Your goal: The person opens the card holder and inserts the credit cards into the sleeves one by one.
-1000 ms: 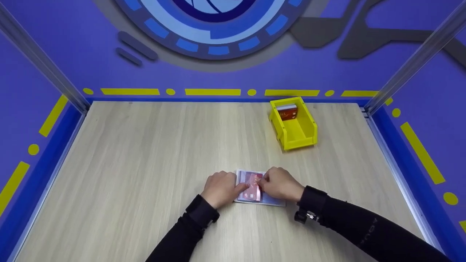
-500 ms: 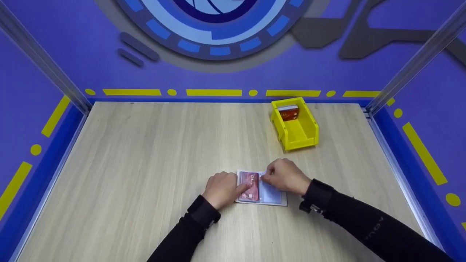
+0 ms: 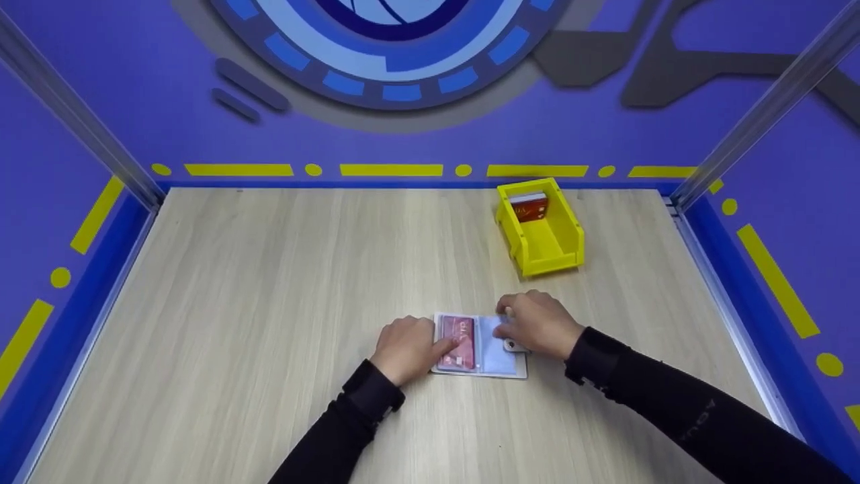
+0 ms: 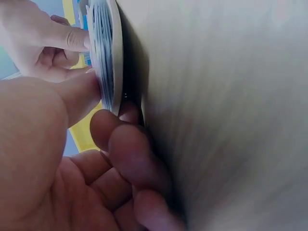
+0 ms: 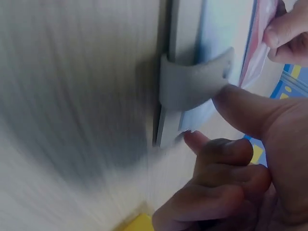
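Observation:
A card holder (image 3: 497, 363) with clear sleeves lies spread on the table, a red card (image 3: 463, 328) inside its left sleeve. My left hand (image 3: 405, 348) grips its left edge, thumb on the sleeve over the card and fingers curled beneath the cover. In the left wrist view, the stacked sleeves (image 4: 102, 57) show edge-on. At the right side, the thumb of my right hand (image 3: 543, 324) touches the end of a pale snap strap (image 5: 190, 86) that curves over the edge. Its index fingertip is at the holder's far corner, and the other fingers are loosely curled.
A yellow bin (image 3: 547, 245) stands toward the back right of the wooden table (image 3: 269, 302), with several red cards (image 3: 531, 207) upright at its rear. Blue-purple panels (image 3: 376, 144) wall the table at the back and sides.
My right hand has moved off the red card, to the right edge by the strap. The red card, previously lifted at its right side, now lies flat within the left sleeve. My left hand stays put.

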The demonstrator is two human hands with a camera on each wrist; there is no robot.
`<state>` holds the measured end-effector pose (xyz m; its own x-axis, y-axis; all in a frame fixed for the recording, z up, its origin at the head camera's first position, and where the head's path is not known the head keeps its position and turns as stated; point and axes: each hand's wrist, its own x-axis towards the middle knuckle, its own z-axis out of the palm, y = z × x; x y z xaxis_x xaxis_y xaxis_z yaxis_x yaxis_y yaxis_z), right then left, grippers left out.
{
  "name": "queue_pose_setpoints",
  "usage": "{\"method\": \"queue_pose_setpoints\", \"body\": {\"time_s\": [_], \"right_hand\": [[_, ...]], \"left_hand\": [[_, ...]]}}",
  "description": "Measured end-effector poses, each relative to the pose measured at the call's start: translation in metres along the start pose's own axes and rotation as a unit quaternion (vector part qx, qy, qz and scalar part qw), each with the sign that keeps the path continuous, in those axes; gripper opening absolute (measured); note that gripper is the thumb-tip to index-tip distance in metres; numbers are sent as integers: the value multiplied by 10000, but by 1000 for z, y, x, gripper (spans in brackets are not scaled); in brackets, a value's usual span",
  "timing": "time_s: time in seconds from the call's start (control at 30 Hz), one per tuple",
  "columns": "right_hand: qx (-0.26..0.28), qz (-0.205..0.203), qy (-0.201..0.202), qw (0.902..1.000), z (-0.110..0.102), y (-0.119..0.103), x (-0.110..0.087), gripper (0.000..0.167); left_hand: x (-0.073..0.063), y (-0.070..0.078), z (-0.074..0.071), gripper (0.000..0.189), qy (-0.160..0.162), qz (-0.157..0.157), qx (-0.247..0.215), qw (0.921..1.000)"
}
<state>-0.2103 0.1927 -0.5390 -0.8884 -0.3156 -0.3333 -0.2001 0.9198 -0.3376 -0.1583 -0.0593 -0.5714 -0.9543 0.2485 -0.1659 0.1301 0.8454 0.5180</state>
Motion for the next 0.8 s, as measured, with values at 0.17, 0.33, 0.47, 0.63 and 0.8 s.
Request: {"method": "queue_pose_setpoints", "body": {"time_s": [0.17,0.33,0.47,0.63,0.8], "right_hand": [[-207,-354,399,9984,5,0,0,25],[147,-280,27,9995,-2,4,0,20],[781,-205,-797,9935,-15,6,1,34],[1594,-446,-1031,9808,-24,-4,7,38],[1999,-688,-1030,9719,-15,-21,17,37]], "left_hand": [[-1,0,1,57,98,59,101,9999],[-1,0,1,56,163,115,224,9995],[-1,1,-1,55,161,132,230,9995],[-1,1,-1,55,148,144,197,9996],[-1,0,-1,57,54,83,63,9999]]}}
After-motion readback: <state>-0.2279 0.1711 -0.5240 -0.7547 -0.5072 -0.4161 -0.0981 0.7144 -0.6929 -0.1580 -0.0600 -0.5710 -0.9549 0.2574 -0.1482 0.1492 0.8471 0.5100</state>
